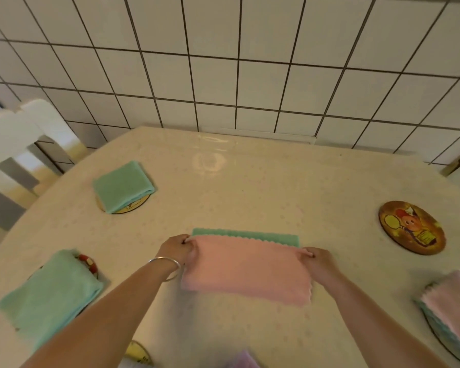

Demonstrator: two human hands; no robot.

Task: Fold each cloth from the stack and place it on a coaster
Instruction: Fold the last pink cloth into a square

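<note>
A pink cloth (246, 269) hangs stretched between my hands above the middle of the table. My left hand (177, 249) pinches its upper left corner, my right hand (318, 261) its upper right corner. Behind it a green cloth (245, 235) lies flat on the table, mostly hidden. A folded green cloth (122, 185) rests on a coaster (133, 205) at the far left. Another folded green cloth (51, 293) covers a coaster (89, 262) at the near left. A bare round coaster (412, 227) with a cartoon picture lies at the right.
Folded pink and green cloths (452, 304) lie on a coaster at the right edge. A yellow coaster (140, 353) and a purple cloth (243, 361) peek in at the bottom. The cream table (250, 181) meets a white tiled wall; a white chair (19, 144) stands at left.
</note>
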